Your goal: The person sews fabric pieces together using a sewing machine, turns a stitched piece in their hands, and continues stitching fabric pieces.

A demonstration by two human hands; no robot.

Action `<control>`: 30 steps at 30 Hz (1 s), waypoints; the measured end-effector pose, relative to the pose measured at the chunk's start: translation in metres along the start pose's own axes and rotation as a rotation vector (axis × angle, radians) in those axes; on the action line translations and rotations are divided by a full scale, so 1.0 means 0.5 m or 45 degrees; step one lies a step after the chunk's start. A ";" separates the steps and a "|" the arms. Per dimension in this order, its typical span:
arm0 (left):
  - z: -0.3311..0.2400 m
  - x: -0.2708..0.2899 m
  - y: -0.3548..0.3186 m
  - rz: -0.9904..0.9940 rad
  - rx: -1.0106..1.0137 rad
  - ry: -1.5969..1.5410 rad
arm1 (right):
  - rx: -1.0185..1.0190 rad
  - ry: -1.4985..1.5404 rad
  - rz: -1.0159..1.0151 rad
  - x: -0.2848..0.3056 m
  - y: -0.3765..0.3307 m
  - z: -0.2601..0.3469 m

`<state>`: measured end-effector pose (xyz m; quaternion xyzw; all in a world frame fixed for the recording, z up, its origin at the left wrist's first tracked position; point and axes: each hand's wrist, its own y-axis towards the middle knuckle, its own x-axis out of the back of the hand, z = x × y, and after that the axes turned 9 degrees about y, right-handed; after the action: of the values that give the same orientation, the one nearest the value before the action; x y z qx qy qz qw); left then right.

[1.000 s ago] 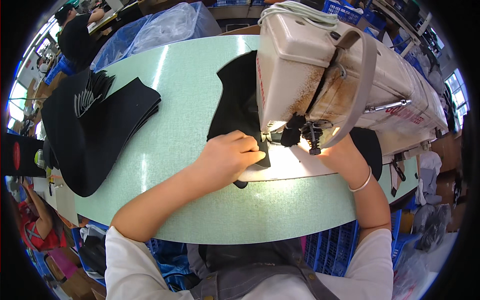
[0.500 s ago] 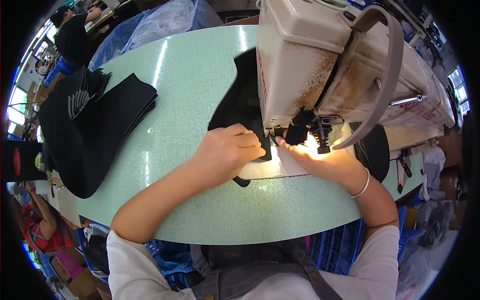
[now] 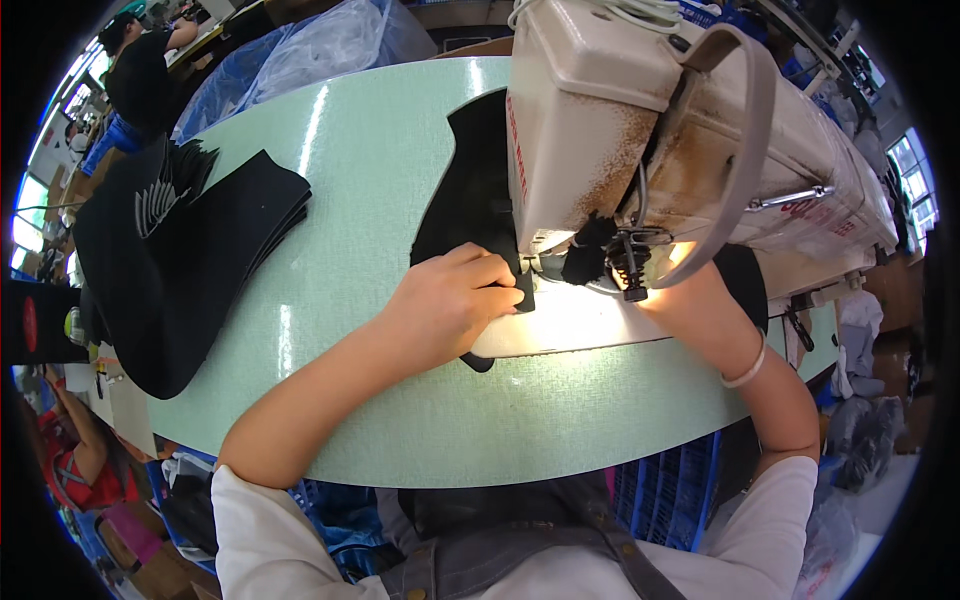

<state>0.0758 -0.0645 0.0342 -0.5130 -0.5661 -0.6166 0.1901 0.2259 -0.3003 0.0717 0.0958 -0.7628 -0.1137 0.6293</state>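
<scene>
A cream sewing machine [image 3: 590, 130] with rust-brown specks stands over the right half of the table. Under its head lies a black fabric piece [image 3: 465, 190], which spreads out to the left of the needle area. My left hand [image 3: 455, 303] presses on that piece with curled fingers, pinching its near edge just left of the needle. My right hand [image 3: 700, 305] reaches in behind the thread tension spring [image 3: 630, 262] on the machine's right side. Its fingers are hidden by the machine parts and the bright lamp glare, so what they touch is not visible.
On the left of the pale green table [image 3: 380, 430] lies a stack of black fabric pieces [image 3: 200, 260]. More black material [image 3: 742, 280] rests right of the machine. Blue crates [image 3: 665, 490] stand below the table edge. Two other people work at the left.
My right hand has moved right, away from the needle and in behind the tension spring. My left hand stays at the fabric. The whole view has shifted slightly.
</scene>
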 end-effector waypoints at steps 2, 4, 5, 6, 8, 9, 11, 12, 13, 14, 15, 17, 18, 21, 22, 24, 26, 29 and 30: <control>0.004 -0.004 -0.007 0.047 0.080 -0.053 | 0.089 0.178 -0.180 -0.009 0.003 -0.010; 0.006 0.001 -0.009 0.068 0.077 -0.021 | 0.195 0.181 -0.158 -0.026 0.009 -0.003; 0.006 0.000 -0.008 0.100 0.072 0.014 | 0.258 0.132 -0.171 -0.030 0.016 0.005; 0.007 0.000 -0.011 0.095 0.077 0.017 | 0.141 0.230 -0.046 -0.025 0.020 0.019; 0.010 -0.002 -0.015 0.068 0.064 0.001 | 0.168 0.244 -0.139 -0.033 0.020 0.022; 0.010 -0.001 -0.017 0.068 0.072 0.006 | 0.193 0.265 -0.234 -0.038 0.020 0.024; 0.009 0.005 -0.016 0.101 0.083 -0.017 | 0.171 0.253 -0.137 -0.032 0.008 0.029; 0.007 0.007 -0.015 0.102 0.090 -0.017 | 0.167 0.199 -0.037 -0.022 0.007 0.034; 0.005 0.010 -0.013 0.120 0.097 -0.016 | 0.163 0.145 0.062 -0.017 0.006 0.038; 0.004 0.011 -0.012 0.140 0.104 -0.016 | 0.167 0.151 0.062 -0.016 0.006 0.042; 0.005 0.010 -0.012 0.140 0.108 -0.016 | 0.161 0.128 0.072 -0.014 0.005 0.046; 0.009 0.007 -0.012 0.138 0.101 -0.010 | 0.151 0.084 0.089 -0.013 0.004 0.054; 0.010 0.007 -0.011 0.140 0.103 -0.010 | 0.151 0.088 0.089 -0.014 0.002 0.057; 0.011 0.007 -0.009 0.134 0.121 0.014 | 0.115 0.073 0.243 -0.021 -0.003 0.069; 0.011 0.006 -0.008 0.133 0.129 0.005 | 0.099 0.140 0.202 -0.028 -0.002 0.076; 0.010 0.005 -0.007 0.135 0.140 -0.007 | 0.084 0.211 0.164 -0.032 0.004 0.084; 0.012 0.003 -0.004 0.114 0.135 0.039 | 0.078 0.252 0.084 -0.033 0.009 0.088; 0.012 0.004 -0.005 0.117 0.153 0.034 | 0.072 0.243 -0.065 -0.048 0.013 0.095; 0.014 0.000 -0.007 0.117 0.155 0.036 | 0.074 0.243 -0.066 -0.054 0.013 0.099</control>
<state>0.0759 -0.0570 0.0315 -0.5171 -0.5757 -0.5789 0.2570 0.1827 -0.2834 0.0393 0.1440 -0.6996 -0.0982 0.6929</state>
